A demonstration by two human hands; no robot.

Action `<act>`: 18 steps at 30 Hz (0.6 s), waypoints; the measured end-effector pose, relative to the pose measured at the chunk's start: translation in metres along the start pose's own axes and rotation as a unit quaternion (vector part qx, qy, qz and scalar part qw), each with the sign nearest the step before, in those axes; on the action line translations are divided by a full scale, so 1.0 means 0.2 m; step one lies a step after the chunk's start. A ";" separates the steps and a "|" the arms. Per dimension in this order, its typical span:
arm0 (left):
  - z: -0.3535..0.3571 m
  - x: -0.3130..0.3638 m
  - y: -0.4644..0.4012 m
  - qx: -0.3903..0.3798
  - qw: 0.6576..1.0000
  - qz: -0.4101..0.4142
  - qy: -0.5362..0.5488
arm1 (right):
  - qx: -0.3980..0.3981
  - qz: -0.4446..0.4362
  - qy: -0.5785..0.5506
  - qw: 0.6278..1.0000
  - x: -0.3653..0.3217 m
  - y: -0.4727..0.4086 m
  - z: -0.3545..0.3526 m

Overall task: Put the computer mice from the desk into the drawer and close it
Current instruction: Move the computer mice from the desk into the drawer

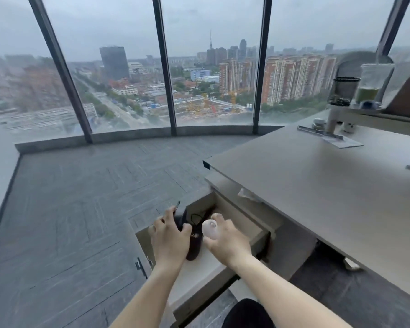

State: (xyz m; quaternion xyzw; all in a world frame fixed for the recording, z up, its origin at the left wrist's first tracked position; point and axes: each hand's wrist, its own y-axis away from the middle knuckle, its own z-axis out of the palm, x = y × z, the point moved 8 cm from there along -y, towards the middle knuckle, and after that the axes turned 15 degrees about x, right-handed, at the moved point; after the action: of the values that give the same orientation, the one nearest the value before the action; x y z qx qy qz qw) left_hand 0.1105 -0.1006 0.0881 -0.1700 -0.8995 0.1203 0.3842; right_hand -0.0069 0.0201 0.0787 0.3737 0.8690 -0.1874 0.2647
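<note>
Both hands reach into the open drawer [258,235] at the lower centre of the frame. The left hand [168,237] grips a black mouse [179,221], its fingers curled over the top. The right hand [227,242] holds a white mouse [210,229] between thumb and fingers, just above the drawer's inside. A second dark mouse [194,247] lies in the drawer between the two hands, with a thin black cable [195,218] looped behind it. The two held mice are close together but not touching.

The drawer is pulled out from under a pale desk [317,185] that fills the right side of the frame. A crumpled bit of white paper [246,194] sticks out under the desk's edge, just beyond the drawer. At the upper right, on the desk's far end, stand a dark mesh pot [344,91] and a clear cup with green liquid [371,84].

The floor [81,209] is grey carpet tile. Tall curved windows [118,67] with dark frames span the top of the frame, showing city buildings under a grey sky.

The white mouse is smooth, rounded and slightly blurred; the black one is mostly hidden by the fingers.
</note>
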 end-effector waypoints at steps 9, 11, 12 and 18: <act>0.47 -0.40 0.05 -0.202 0.945 -0.030 -0.256 | -0.124 0.086 0.179 0.972 0.23 -0.17 0.57; 0.54 -0.48 0.06 -0.243 0.926 -0.042 -0.286 | -0.141 0.093 0.209 0.963 0.29 -0.19 0.62; 0.57 -0.52 0.07 -0.259 0.918 -0.051 -0.296 | -0.150 0.098 0.220 0.959 0.31 -0.19 0.64; 0.63 -0.59 0.11 -0.297 0.907 -0.084 -0.287 | -0.180 0.091 0.265 0.943 0.36 -0.18 0.72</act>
State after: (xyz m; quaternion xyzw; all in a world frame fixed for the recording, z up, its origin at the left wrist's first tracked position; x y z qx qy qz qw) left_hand 0.0993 -0.1385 -0.0805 -0.1581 -0.9760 -0.1411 0.0499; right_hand -0.0303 -0.0382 -0.0733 0.4338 0.8892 0.1026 0.1031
